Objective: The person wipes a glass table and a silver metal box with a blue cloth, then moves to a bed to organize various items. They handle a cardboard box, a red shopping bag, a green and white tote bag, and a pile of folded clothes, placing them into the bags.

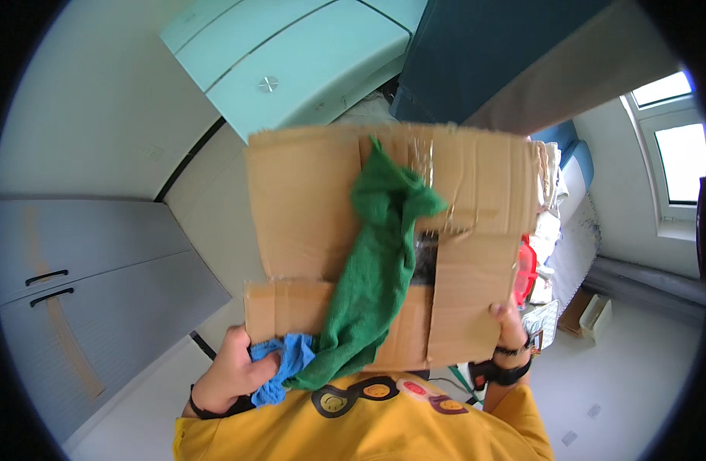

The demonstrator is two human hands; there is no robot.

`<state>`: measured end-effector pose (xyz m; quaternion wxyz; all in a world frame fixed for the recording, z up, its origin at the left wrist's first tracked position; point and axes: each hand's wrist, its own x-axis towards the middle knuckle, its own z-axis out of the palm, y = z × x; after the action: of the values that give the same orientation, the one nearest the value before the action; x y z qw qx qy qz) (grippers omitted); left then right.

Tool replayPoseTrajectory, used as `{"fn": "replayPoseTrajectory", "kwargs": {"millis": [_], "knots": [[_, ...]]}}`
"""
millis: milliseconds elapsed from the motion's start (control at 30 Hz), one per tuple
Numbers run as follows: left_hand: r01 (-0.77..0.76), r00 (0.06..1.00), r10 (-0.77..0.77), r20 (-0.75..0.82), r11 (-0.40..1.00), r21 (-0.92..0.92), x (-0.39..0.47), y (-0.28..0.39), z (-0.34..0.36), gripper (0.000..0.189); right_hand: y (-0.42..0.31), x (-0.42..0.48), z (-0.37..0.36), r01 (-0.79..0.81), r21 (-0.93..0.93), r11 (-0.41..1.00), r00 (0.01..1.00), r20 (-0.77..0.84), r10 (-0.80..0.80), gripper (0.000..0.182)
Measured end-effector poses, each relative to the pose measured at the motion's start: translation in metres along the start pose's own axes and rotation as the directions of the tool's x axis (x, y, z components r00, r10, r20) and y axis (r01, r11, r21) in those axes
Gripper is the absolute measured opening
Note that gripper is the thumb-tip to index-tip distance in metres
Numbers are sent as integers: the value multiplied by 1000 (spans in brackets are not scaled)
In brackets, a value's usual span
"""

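A cardboard box (307,201) is held up in front of my yellow shirt, its folded flaps facing me. Clear tape runs over one flap, and a dark gap shows between the flaps near the middle. Across the flaps lies a crumpled green cloth (376,259). My left hand (237,369) grips the box's near left corner and pinches a blue cloth (289,357) against it, touching the green one's lower end. On the opposite side my right hand (509,325) clasps the box's near right edge, thumb on top, other fingers hidden.
A mint-green drawer cabinet (330,75) stands beyond the box, beside a dark blue upholstered panel (474,46). Grey cabinet doors (99,299) are at left. To the right are a red plastic item (525,274), folded fabrics (550,173) and a white bin (596,318).
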<state>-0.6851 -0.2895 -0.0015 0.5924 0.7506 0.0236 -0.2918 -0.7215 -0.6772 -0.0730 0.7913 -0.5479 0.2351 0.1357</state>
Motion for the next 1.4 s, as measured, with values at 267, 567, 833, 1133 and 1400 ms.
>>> {"fn": "replayPoseTrajectory", "kwargs": {"millis": [267,567,833,1133,1400], "knots": [[-103,966,44,-256,969,-224,23,80,-32,23,-132,34,55,127,153,980,992,-16,-126,48],[-210,936,122,-331,947,-243,22,112,-37,29,-159,41,63,137,36,990,990,-24,-136,54],[-51,797,130,-589,988,149,33,161,-84,33,-160,50,70,154,67,986,987,-43,-152,57],[-294,891,327,-314,944,147,132,172,-181,41,-163,190,168,298,175,938,893,297,-339,39],[-437,851,247,-464,822,-364,223,160,-265,41,-210,297,221,338,124,933,758,552,-348,61]]}}
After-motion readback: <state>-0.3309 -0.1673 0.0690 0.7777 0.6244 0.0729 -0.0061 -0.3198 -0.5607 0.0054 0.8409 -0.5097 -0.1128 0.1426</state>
